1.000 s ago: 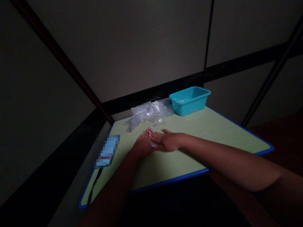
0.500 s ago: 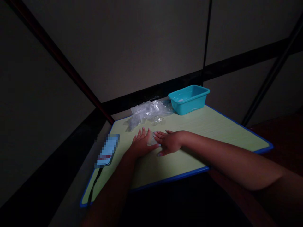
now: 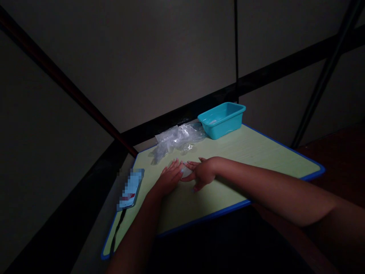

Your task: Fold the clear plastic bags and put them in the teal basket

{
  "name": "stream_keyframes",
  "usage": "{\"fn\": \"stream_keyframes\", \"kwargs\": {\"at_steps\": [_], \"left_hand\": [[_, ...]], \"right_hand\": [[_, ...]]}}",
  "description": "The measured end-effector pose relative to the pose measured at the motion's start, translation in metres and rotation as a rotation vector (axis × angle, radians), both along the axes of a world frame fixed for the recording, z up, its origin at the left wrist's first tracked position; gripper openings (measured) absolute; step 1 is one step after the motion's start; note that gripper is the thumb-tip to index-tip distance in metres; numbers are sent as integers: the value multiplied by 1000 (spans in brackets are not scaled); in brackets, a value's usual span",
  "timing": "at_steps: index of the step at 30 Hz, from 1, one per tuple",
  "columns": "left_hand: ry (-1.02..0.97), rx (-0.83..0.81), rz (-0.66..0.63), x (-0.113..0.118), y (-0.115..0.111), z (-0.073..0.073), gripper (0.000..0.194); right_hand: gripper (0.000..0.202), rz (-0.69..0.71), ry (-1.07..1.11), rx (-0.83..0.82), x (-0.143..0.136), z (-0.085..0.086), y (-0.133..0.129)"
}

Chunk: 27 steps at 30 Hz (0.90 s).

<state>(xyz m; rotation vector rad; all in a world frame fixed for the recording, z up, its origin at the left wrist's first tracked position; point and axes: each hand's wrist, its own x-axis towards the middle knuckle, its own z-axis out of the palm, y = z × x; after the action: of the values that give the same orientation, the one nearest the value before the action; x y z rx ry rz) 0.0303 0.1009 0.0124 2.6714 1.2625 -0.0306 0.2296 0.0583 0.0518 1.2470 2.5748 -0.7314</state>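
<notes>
A small pale, see-through sheet (image 3: pixel 186 172), perhaps plastic, lies flat on the light green table (image 3: pixel 245 163), partly hidden under my fingers. On its left edge my left hand (image 3: pixel 170 177) rests flat with fingers stretched forward. From the right, my right hand (image 3: pixel 204 173) reaches over the sheet, fingers spread, with one finger stretched towards the left hand. The fingertips of both hands nearly meet. Beyond them lies a crumpled heap of clear plastic bags (image 3: pixel 179 139).
A turquoise plastic basket (image 3: pixel 226 127) stands at the back right beside the bags. At the left edge lies a phone-like blurred flat object (image 3: pixel 131 188), with a dark strap (image 3: pixel 118 224) running from it. A panelled wall (image 3: pixel 171 68) closes off the back.
The view has shifted slightly. My left hand's thumb has drawn in beside its fingers, while the right hand has turned a little and a finger now reaches across the sheet.
</notes>
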Motion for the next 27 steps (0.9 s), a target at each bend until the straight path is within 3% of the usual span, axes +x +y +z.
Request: {"fn": "stream_keyframes", "kwargs": {"at_steps": [3, 7, 9, 11, 15, 17, 21, 27], "left_hand": [[3, 18, 89, -3, 1, -1, 53], [48, 107, 375, -10, 2, -1, 61], [24, 156, 442, -11, 3, 0, 62], [-44, 176, 346, -10, 3, 1, 58], [-108, 88, -55, -1, -1, 0, 52], [-87, 40, -153, 3, -3, 0, 50], [-40, 26, -149, 3, -6, 0, 48], [-83, 74, -8, -2, -6, 3, 47]], "right_hand": [[76, 20, 23, -9, 3, 0, 2], [74, 26, 46, -26, 7, 2, 4], [76, 36, 46, -41, 9, 4, 5], [79, 56, 53, -65, 11, 5, 6], [74, 86, 89, -90, 16, 7, 8], [68, 84, 102, -87, 17, 8, 8], [63, 73, 97, -87, 16, 11, 5], [66, 65, 117, -74, 18, 10, 5]]}}
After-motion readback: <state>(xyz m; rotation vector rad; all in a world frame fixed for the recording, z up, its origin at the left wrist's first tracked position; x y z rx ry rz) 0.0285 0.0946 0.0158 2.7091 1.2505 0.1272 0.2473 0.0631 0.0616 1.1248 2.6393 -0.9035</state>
